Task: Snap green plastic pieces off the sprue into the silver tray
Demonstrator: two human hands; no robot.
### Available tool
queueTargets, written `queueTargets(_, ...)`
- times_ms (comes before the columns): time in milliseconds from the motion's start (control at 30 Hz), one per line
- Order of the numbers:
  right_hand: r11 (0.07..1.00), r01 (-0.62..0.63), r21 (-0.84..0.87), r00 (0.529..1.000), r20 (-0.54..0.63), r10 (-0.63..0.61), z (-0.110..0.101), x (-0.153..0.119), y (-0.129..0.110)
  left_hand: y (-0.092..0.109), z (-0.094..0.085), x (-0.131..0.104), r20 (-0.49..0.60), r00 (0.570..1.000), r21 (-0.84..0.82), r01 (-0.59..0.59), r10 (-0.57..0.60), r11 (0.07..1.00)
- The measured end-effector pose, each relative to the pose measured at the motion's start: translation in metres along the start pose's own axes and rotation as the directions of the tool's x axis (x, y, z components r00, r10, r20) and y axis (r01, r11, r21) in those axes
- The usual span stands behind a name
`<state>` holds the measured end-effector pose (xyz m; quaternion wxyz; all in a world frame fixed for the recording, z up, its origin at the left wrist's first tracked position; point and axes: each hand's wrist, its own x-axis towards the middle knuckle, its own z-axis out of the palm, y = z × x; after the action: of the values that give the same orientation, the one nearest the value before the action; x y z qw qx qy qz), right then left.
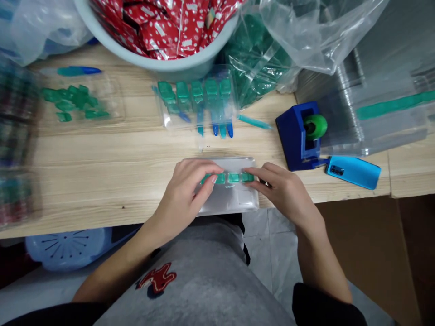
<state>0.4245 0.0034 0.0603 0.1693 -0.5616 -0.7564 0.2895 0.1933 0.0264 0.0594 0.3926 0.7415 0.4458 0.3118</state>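
Observation:
A clear plastic tray lies at the table's front edge. Across it runs a row of small translucent green pieces, with a narrow gap near the middle. My left hand reaches over the tray's left part, thumb and fingertips closed on the left end of the row. From the other side my right hand pinches the right end piece between thumb and fingers. My fingers partly hide both outer pieces. Beyond the tray sits a clear plastic box with several green blocks standing in a line and blue pens around it.
A pale tub of red spotted packets stands at the back. Loose green pieces fill a shallow tray on the left. A blue tape dispenser, a blue phone and stacked clear plastic boxes are on the right.

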Motion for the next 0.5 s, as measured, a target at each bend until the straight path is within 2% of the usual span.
queueTargets(133, 0.999, 0.049, -0.015, 0.998, 0.048, -0.049, -0.004, 0.001, -0.002, -0.004, 0.002, 0.001, 0.022, 0.997, 0.093, -0.071, 0.069, 0.993)
queueTargets(233, 0.998, 0.06, 0.007, 0.998, 0.031, -0.06, -0.003, 0.001, -0.005, -0.007, 0.003, 0.001, 0.031, 0.997, 0.096, -0.08, 0.078, 0.992)
queueTargets(300, 0.998, 0.058, -0.04, 0.997, 0.042, -0.057, -0.001, 0.004, -0.009, -0.01, 0.003, 0.001, 0.032, 0.997, 0.105, -0.078, 0.075, 0.991)
queueTargets(433, 0.98, 0.013, -0.199, 0.991, 0.132, 0.014, 0.001, 0.012, -0.021, -0.01, -0.003, -0.002, -0.013, 0.992, 0.2, -0.122, 0.127, 0.972)
queueTargets(500, 0.98, -0.022, -0.197, 0.986, 0.159, 0.054, 0.0, 0.014, -0.023, -0.003, -0.009, -0.007, -0.017, 0.981, 0.27, -0.18, 0.192, 0.946)
